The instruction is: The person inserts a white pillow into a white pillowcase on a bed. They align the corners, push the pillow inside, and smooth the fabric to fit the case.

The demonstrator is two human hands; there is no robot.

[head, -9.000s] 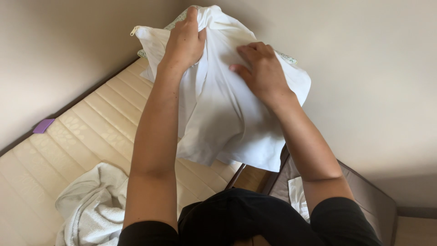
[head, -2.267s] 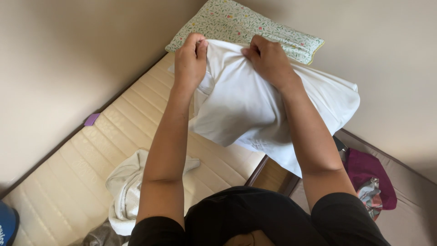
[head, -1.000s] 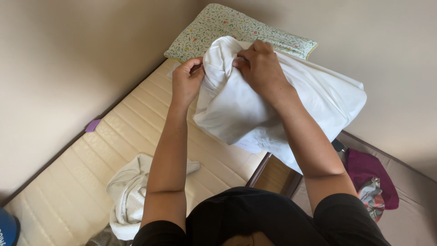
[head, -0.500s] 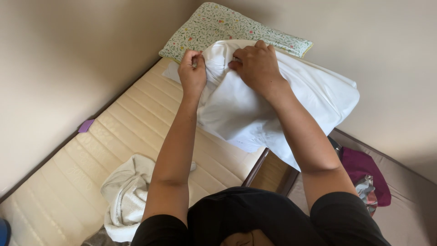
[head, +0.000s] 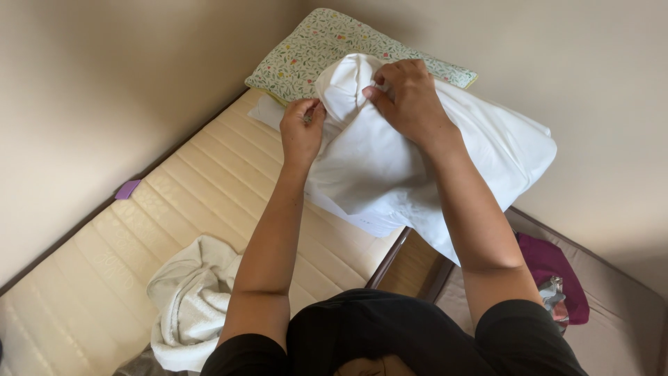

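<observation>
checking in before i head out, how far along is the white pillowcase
Mostly on: the white pillowcase already covers the bulk of the pillow. In hand: the left hand and right hand pinch the bunched open end. Left: that end is not yet smoothed flat. The floral pillow lies behind it on the mattress.

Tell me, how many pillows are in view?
2: a white pillow held by both hands, left hand and right hand; a floral pillow behind it in the mattress corner. Others may be hidden.

The white cloth pillowcase (head: 390,167) hid most of the floral green pillow (head: 313,52) behind it. A crumpled white towel (head: 191,299), nearer than that pillow, ran partly under the left forearm.
</observation>
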